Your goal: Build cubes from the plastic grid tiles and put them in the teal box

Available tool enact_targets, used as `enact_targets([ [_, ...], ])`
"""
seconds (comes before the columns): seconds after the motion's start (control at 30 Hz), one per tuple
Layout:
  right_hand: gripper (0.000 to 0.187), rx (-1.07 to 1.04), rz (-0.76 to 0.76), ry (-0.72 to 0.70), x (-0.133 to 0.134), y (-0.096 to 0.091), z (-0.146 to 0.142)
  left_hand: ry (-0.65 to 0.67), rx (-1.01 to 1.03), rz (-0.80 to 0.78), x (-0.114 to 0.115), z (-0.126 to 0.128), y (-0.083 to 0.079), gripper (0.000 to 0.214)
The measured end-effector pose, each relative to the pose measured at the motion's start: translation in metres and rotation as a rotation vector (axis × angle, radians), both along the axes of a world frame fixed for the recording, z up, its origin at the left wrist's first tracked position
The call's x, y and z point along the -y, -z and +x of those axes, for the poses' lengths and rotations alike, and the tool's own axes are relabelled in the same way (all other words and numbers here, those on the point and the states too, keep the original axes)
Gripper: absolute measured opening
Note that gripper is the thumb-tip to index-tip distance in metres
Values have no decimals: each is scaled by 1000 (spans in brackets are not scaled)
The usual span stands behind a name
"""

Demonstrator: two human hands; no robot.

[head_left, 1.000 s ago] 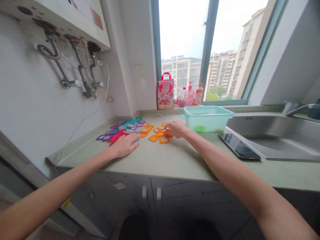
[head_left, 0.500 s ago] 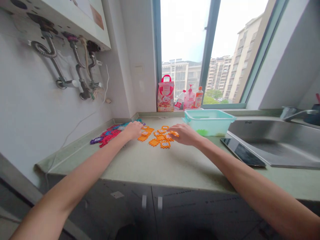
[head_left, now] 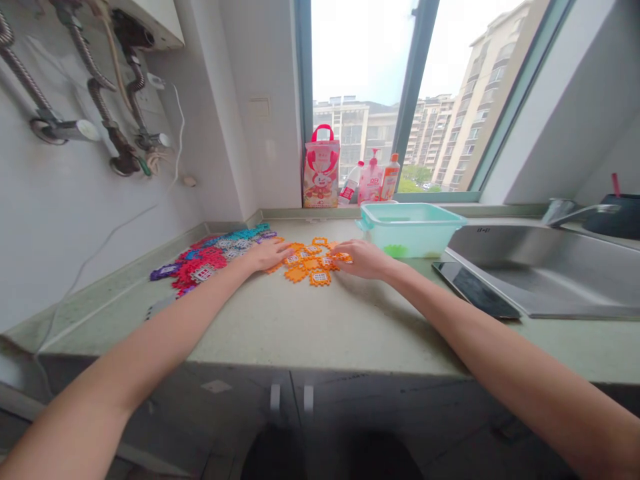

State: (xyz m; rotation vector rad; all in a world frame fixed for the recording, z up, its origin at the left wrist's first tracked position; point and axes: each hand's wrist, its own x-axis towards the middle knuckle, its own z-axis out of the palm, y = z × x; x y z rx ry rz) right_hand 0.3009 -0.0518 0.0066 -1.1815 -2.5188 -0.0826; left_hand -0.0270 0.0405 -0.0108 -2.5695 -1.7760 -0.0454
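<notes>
Several orange toothed plastic pieces (head_left: 297, 273), some with white patterned centres, lie in a loose cluster on the counter. My left hand (head_left: 271, 254) rests at the cluster's left side, palm down, its fingers stretched over orange pieces. At the right side, my right hand (head_left: 364, 259) has its fingers bent around an orange toothed piece (head_left: 343, 257); the fingertips are partly hidden. Left of my left hand lies a heap of similar pieces (head_left: 205, 260) in red, purple, blue, teal and grey, part of it behind my left forearm.
A turquoise plastic tub (head_left: 413, 233) stands behind my right hand, beside the steel sink (head_left: 545, 273). A dark phone (head_left: 475, 290) lies along the sink's edge. A pink printed bag (head_left: 321, 173) and several bottles (head_left: 371, 180) stand by the window. A white cable (head_left: 100, 257) hangs at left.
My left hand has come down onto the orange pieces, its fingers now stretched out. Left-hand orange pieces have moved in against the others. The whole view has shifted slightly.
</notes>
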Motion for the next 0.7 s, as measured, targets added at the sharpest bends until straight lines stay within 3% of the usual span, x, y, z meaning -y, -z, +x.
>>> enact_targets([
  [0.07, 35, -37, -24, 15, -4, 5, 1, -30, -8, 3, 9, 8, 0, 83],
  [0.17, 60, -83, -134, 105, -8, 13, 3, -13, 5, 28, 20, 17, 1, 94],
  [0.3, 83, -74, -330, 121, -12, 21, 6, -12, 84, 96, 21, 15, -4, 76],
  [0.47, 87, -79, -341, 98, -15, 24, 9, -83, -34, 236, 9, -13, -12, 51],
  [0.7, 88, -93, -370, 80, -19, 25, 11, -49, -81, 184, 4, -26, -11, 72],
])
